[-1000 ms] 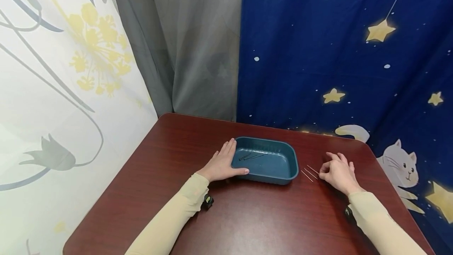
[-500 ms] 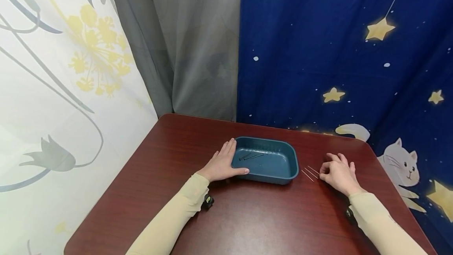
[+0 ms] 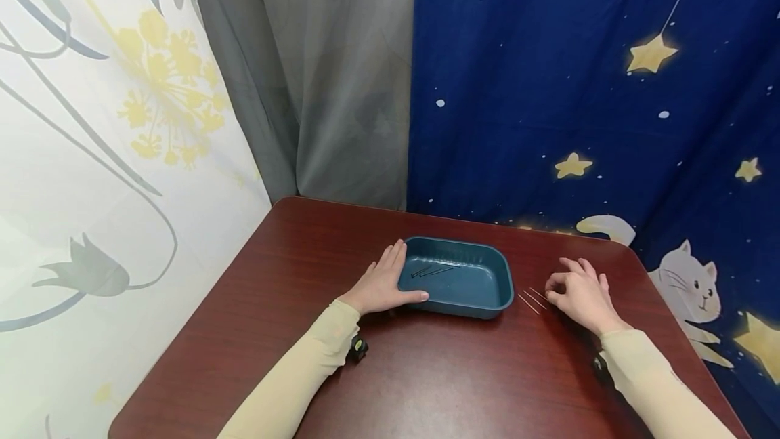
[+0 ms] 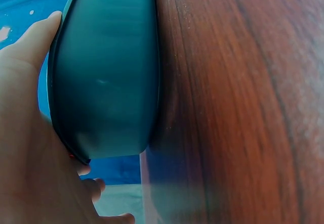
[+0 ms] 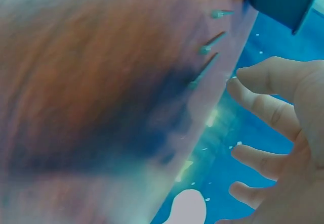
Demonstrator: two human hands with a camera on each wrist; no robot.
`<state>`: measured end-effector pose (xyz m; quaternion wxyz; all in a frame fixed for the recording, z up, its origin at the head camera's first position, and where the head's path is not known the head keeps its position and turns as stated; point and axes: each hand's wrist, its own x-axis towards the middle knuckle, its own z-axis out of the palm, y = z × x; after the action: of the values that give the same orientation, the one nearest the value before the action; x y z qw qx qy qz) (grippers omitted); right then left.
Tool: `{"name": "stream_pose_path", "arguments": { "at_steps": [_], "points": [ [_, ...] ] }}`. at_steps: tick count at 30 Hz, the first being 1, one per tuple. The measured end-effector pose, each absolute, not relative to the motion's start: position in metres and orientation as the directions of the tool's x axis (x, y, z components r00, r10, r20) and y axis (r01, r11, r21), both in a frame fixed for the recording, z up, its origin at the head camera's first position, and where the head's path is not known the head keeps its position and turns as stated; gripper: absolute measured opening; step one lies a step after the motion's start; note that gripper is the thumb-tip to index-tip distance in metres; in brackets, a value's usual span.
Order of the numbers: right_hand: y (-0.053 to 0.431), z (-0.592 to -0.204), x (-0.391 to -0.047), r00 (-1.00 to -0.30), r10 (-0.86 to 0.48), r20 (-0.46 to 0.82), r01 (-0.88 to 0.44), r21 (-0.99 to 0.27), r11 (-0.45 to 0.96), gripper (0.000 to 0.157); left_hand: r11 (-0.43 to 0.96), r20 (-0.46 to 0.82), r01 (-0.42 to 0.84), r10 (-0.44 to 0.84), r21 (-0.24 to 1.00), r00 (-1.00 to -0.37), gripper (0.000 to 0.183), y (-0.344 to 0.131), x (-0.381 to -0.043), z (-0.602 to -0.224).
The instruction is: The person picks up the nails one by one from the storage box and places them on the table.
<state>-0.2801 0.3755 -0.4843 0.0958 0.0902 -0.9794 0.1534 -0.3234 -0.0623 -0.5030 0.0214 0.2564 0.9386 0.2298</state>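
A dark teal plastic tray stands on the table, with a few thin dark nails lying inside towards its left end. My left hand rests on the tray's near left corner, fingers straight along the left side and thumb at the near rim; the left wrist view shows the tray's outer wall beside it. Right of the tray, three thin nails lie apart on the tabletop. Over them hovers my right hand, its thumb and index fingertips close together with no nail seen between them.
The reddish-brown wooden table has rounded far corners. Behind it hang a grey curtain and a blue curtain with stars. A white patterned curtain hangs along the left side.
My right hand shifts slightly, its thumb and index finger drawing a little up from the nearest nail's end. The left hand, the tray and the nails stay where they were.
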Motion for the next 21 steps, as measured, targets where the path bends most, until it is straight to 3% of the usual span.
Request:
{"name": "stream_pose_path", "arguments": {
  "at_steps": [11,21],
  "points": [
    [0.341,-0.47,-0.295,-0.945,-0.165,0.281,-0.252,-0.31,0.917,0.011,0.759,0.074,0.466,0.489,0.454,-0.869,0.127,-0.062,-0.322,-0.503],
    [0.292,-0.46,-0.319,-0.894,-0.282,0.349,-0.393,-0.306,0.867,0.014,0.769,0.064,0.46,0.484,0.444,-0.872,0.128,-0.062,-0.324,-0.505]
  ]
}}
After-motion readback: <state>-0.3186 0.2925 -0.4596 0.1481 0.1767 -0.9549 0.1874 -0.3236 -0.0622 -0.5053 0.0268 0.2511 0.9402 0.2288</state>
